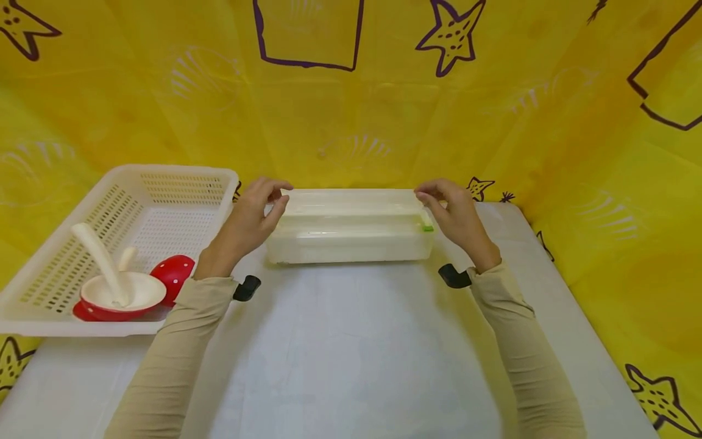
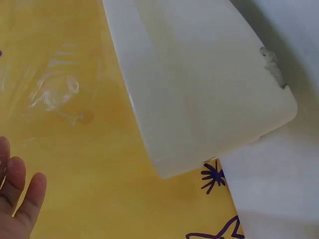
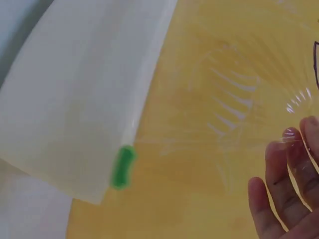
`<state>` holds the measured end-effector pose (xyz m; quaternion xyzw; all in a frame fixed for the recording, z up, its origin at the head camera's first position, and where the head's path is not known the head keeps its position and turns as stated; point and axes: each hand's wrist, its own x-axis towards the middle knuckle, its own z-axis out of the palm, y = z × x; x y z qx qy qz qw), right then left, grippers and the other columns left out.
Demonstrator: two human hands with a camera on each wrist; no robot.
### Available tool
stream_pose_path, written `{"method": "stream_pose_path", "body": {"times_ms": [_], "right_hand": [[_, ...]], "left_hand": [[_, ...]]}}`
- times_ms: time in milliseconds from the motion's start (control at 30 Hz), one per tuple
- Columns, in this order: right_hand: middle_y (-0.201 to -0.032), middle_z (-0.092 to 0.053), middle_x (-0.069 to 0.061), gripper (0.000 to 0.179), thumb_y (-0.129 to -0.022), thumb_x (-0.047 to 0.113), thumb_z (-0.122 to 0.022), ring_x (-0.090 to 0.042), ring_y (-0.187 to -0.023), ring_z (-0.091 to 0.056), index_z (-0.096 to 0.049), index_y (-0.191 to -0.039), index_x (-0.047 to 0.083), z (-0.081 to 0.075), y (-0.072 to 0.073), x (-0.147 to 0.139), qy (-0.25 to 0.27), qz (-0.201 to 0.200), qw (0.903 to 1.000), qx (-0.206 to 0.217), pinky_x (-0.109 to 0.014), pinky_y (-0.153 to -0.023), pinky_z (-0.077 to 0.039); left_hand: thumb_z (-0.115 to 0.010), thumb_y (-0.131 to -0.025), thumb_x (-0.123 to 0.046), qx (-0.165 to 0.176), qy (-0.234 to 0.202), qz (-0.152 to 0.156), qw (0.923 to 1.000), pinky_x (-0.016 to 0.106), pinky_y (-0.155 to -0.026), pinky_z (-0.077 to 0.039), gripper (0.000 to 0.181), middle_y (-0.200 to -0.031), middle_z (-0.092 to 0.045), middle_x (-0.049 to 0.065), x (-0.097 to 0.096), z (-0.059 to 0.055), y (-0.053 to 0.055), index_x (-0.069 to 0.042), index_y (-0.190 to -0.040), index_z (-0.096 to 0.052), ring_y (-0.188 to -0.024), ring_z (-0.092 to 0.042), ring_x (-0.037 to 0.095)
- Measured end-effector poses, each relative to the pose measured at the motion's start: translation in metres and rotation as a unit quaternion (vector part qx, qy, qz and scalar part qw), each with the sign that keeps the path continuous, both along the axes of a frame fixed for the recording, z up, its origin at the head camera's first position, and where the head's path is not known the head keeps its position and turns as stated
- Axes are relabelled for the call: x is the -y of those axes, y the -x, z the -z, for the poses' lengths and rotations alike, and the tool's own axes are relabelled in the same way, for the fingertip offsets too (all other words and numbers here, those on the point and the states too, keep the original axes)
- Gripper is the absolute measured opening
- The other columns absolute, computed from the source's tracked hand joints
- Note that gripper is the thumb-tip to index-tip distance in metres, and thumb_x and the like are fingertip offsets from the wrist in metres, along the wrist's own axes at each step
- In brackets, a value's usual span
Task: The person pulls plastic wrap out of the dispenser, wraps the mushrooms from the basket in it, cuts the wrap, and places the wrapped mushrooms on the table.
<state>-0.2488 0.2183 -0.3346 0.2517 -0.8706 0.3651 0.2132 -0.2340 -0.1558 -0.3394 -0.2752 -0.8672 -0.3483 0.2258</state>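
A long off-white dispenser box lies crosswise at the back of the table, with a small green slider at its right end. Clear cling film shows as faint lines and glints in the wrist views. My left hand pinches the film above the box's left end. At the other end, my right hand pinches it between thumb and fingers; a glint crosses those fingertips in the right wrist view. The film's full outline is hard to see. A worn grey patch marks the box's edge.
To the left, a white perforated basket holds a red-and-white bowl, a white-handled ladle and a red dotted piece. Yellow patterned sheeting hangs behind the white table.
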Motion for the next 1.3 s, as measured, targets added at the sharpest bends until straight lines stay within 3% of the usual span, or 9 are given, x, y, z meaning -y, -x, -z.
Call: {"method": "stream_pose_path", "body": {"times_ms": [100, 367, 567, 667, 767, 967, 1067, 1133, 1300], "right_hand": [[-0.098, -0.073, -0.018, 0.014, -0.093, 0.005, -0.066, -0.028, -0.08, -0.069, -0.071, -0.102, -0.003, 0.001, -0.001, -0.002, -0.007, 0.0, 1.0, 0.002, -0.009, -0.075, -0.045], [-0.094, -0.074, -0.017, 0.014, -0.094, 0.006, -0.065, -0.027, -0.08, -0.069, -0.073, -0.101, -0.003, 0.0, -0.004, -0.004, -0.032, 0.002, 0.9994, 0.013, -0.012, -0.073, -0.046], [-0.097, -0.073, -0.017, 0.016, -0.097, 0.009, -0.062, -0.028, -0.089, -0.069, -0.071, -0.102, -0.003, 0.0, -0.004, -0.004, -0.032, -0.008, 0.9982, 0.051, -0.014, -0.076, -0.047], [-0.099, -0.073, -0.018, 0.017, -0.098, 0.01, -0.061, -0.028, -0.091, -0.069, -0.069, -0.103, -0.003, 0.001, -0.004, -0.005, -0.02, -0.01, 0.9978, 0.063, -0.012, -0.078, -0.045], [-0.098, -0.073, -0.019, 0.018, -0.098, 0.011, -0.06, -0.029, -0.092, -0.068, -0.069, -0.103, -0.003, 0.003, -0.004, -0.006, -0.01, -0.01, 0.9979, 0.063, -0.015, -0.081, -0.047], [-0.087, -0.071, -0.018, 0.016, -0.097, 0.008, -0.062, -0.027, -0.081, -0.066, -0.07, -0.098, -0.005, 0.003, -0.003, -0.004, -0.001, -0.008, 0.9995, 0.032, -0.01, -0.075, -0.044], [-0.084, -0.07, -0.017, 0.015, -0.096, 0.008, -0.062, -0.026, -0.077, -0.065, -0.07, -0.097, -0.005, 0.003, -0.002, -0.004, -0.002, -0.009, 0.9998, 0.016, -0.01, -0.072, -0.044], [-0.084, -0.07, -0.017, 0.015, -0.096, 0.008, -0.062, -0.026, -0.076, -0.066, -0.07, -0.098, -0.005, 0.004, -0.001, -0.004, -0.001, -0.005, 0.9999, 0.008, -0.012, -0.07, -0.043], [-0.088, -0.07, -0.019, 0.016, -0.097, 0.007, -0.061, -0.027, -0.077, -0.066, -0.07, -0.099, -0.006, 0.002, 0.001, -0.003, 0.006, 0.007, 1.0, -0.004, -0.01, -0.07, -0.043]], "left_hand": [[-0.064, -0.094, 0.0, -0.015, 0.001, -0.017, 0.9998, 0.04, -0.08, -0.049, 0.019, -0.089, -0.062, 0.019, 0.002, 0.0, 0.0, 0.006, -0.111, -0.063, -0.085, -0.056, 0.031], [-0.068, -0.092, -0.006, -0.003, 0.002, -0.045, 0.999, 0.04, -0.078, -0.048, 0.014, -0.088, -0.069, 0.019, 0.007, 0.002, 0.0, 0.006, -0.098, -0.071, -0.083, -0.059, 0.032], [-0.068, -0.092, -0.006, 0.019, 0.017, -0.027, 0.9993, 0.021, -0.073, -0.048, 0.011, -0.087, -0.074, 0.014, 0.013, 0.0, 0.0, 0.003, -0.097, -0.071, -0.08, -0.067, 0.026], [-0.068, -0.091, -0.005, 0.035, 0.03, -0.01, 0.9989, 0.027, -0.075, -0.053, 0.009, -0.09, -0.074, 0.014, 0.015, -0.001, -0.001, 0.002, -0.097, -0.071, -0.083, -0.068, 0.027], [-0.068, -0.092, -0.005, 0.044, 0.041, 0.001, 0.9982, 0.043, -0.079, -0.056, 0.01, -0.093, -0.074, 0.015, 0.016, -0.002, -0.002, 0.002, -0.098, -0.071, -0.087, -0.068, 0.03], [-0.064, -0.094, -0.002, 0.016, 0.017, 0.001, 0.9997, 0.049, -0.083, -0.055, 0.01, -0.092, -0.074, 0.017, 0.012, -0.001, -0.002, 0.004, -0.1, -0.068, -0.088, -0.069, 0.032], [-0.064, -0.093, 0.0, -0.004, 0.0, -0.008, 1.0, 0.042, -0.078, -0.055, 0.01, -0.087, -0.074, 0.017, 0.008, 0.0, 0.0, 0.006, -0.1, -0.067, -0.083, -0.07, 0.031], [-0.063, -0.094, -0.001, -0.013, -0.009, -0.016, 0.9997, 0.03, -0.074, -0.054, 0.01, -0.085, -0.073, 0.017, 0.006, -0.001, 0.001, 0.006, -0.1, -0.066, -0.08, -0.071, 0.03], [-0.064, -0.094, -0.004, -0.03, -0.03, -0.04, 0.9983, 0.006, -0.068, -0.04, 0.012, -0.084, -0.073, 0.018, 0.0, -0.001, 0.005, 0.007, -0.099, -0.066, -0.076, -0.07, 0.03]]}}
